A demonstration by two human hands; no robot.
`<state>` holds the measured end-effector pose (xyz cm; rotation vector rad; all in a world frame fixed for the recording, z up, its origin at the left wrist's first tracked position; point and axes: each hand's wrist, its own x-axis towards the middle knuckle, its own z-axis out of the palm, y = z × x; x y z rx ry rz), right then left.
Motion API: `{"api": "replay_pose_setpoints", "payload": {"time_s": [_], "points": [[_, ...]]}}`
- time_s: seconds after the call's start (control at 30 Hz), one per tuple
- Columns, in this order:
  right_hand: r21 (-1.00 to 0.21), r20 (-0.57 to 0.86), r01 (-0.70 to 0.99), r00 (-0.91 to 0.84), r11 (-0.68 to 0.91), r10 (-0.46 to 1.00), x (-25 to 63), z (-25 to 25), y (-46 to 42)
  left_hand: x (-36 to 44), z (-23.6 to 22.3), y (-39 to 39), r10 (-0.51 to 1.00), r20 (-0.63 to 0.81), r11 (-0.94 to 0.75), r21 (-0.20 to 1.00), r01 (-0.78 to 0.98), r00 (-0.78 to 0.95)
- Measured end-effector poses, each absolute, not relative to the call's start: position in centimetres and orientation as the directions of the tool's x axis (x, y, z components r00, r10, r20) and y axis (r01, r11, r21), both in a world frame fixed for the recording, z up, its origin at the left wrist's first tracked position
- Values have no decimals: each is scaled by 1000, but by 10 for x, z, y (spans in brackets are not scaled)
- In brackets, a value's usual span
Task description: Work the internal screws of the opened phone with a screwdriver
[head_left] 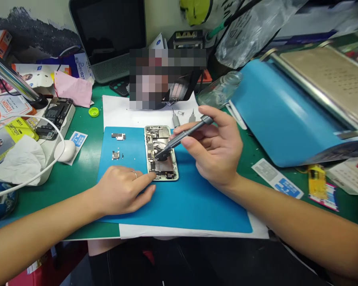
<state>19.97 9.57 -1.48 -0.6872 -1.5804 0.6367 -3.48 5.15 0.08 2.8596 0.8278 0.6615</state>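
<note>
An opened smartphone lies on the blue mat, its inner parts exposed. My left hand rests at its lower left; the index fingertip touches the phone's bottom edge, the thumb is stretched out apart, and the other fingers curl under. Between thumb and fingers my right hand grips a grey pen-like tool. The tool's broad dark tip is over the middle of the phone; whether it touches is unclear. Left of the phone lie a small metal part and another small component.
Two grey-handled screwdriver-like tools lie on white paper behind the phone. A glass jar and a large blue-covered object stand to the right. Another opened phone, a white cable and boxes crowd the left.
</note>
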Motion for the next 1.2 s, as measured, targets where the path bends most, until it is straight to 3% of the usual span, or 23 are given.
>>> {"api": "replay_pose_setpoints", "payload": {"time_s": [0.2,0.37,0.53,0.77,1.0,1.2], "points": [[-618,761,54,-206,784,615,184,-4,91,-32,1,40,493,421,-864,135,485,761],[-479,846,33,-248,877,472,174,-13,99,-29,4,31,521,299,-851,105,515,800],[-388,883,47,-267,921,385,180,-17,104,-31,3,34,517,297,-854,121,506,803],[-409,895,65,-164,910,414,179,-23,107,-32,2,37,544,268,-838,128,530,796],[-612,782,257,55,748,621,170,-5,94,-30,5,36,526,276,-848,97,521,805],[-451,881,252,-25,856,472,177,-6,93,-32,5,38,504,325,-860,103,499,800]]}}
